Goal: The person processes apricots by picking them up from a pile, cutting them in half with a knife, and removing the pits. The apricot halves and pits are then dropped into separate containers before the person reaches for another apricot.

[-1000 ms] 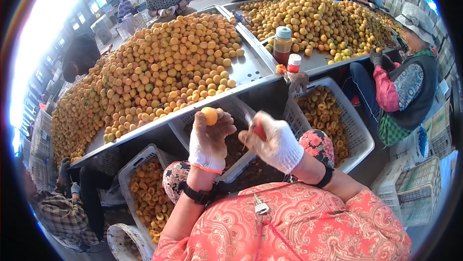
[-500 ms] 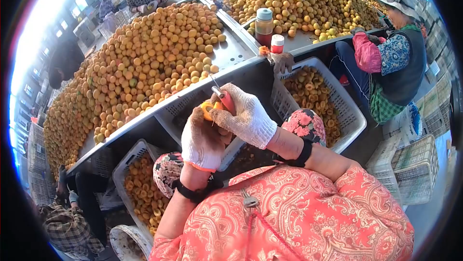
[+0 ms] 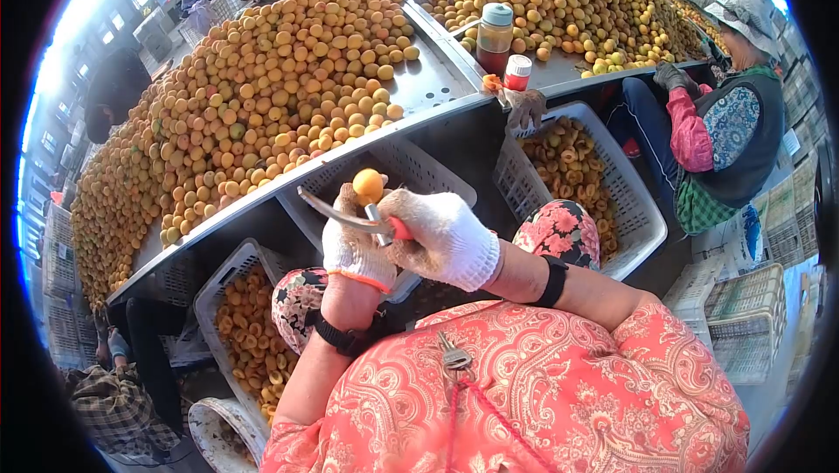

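My left hand [image 3: 351, 244], in a soiled white work glove, is closed around a whole orange apricot [image 3: 368, 182] that shows above the fingertips. My right hand [image 3: 444, 233], gloved the same way, grips a knife by its red handle [image 3: 401, 229]. The knife's curved blade [image 3: 336, 214] points left across the left glove, just below the apricot. Both hands are close together over a crate [image 3: 428, 167] below the metal table edge. A large heap of apricots [image 3: 288, 79] lies on the table in front of them.
Crates of halved apricots stand at my left [image 3: 253, 333] and right [image 3: 568, 158]. A lidded jar [image 3: 495, 36], a small red bottle [image 3: 517, 73] and a spare glove [image 3: 525, 109] sit along the table edge. A co-worker [image 3: 734, 123] sits at the right; a white bucket [image 3: 223, 434] stands lower left.
The cut apricot between my hands is gone, and a whole one is in my left hand. The knife has swung from pointing up to pointing left, and my view has shifted slightly.
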The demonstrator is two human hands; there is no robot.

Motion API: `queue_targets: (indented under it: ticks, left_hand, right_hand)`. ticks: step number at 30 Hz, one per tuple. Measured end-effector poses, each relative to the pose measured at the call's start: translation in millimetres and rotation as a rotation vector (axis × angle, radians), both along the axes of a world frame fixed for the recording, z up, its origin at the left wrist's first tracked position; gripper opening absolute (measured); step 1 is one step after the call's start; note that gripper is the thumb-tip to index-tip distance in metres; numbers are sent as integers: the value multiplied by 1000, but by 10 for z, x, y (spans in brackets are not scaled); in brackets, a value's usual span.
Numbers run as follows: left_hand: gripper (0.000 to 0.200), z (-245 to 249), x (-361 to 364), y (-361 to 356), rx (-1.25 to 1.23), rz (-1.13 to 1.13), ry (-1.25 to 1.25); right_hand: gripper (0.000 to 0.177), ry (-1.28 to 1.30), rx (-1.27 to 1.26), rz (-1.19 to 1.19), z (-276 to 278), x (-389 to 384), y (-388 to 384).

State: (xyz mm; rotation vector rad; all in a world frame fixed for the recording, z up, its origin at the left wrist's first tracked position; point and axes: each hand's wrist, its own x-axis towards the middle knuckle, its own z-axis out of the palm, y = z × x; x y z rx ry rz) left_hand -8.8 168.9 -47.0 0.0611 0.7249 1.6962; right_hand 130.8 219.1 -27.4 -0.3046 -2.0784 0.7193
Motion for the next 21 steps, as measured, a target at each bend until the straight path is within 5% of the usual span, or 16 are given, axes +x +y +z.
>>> queue_targets:
  ticks: [4,6,8,10,12,18,21]
  left_hand:
    - [39,73,26,36,37,-15,-92]
    - [38,20,-54,-14,195,-193,-57]
    - [36,47,-29,-20,138,-212,34]
    - [31,-7,0,20,202,-238,-46]
    - [27,4,103,48,78,25,73]
    - [26,-25,23,2,152,-53,55]
    - [24,46,44,-31,186,-67,97]
  right_hand:
    - [17,245,-500,169,80,35,25]
    - [18,179,-558,-45,178,97,145]
    - [25,132,-426,-175,160,79,209]
    - [28,91,-409,-50,115,42,164]
    - [36,5,-174,-88,74,24,134]
    - [27,-128,-269,42,153,56,86]
    - [20,-263,-124,113,31,26,117]
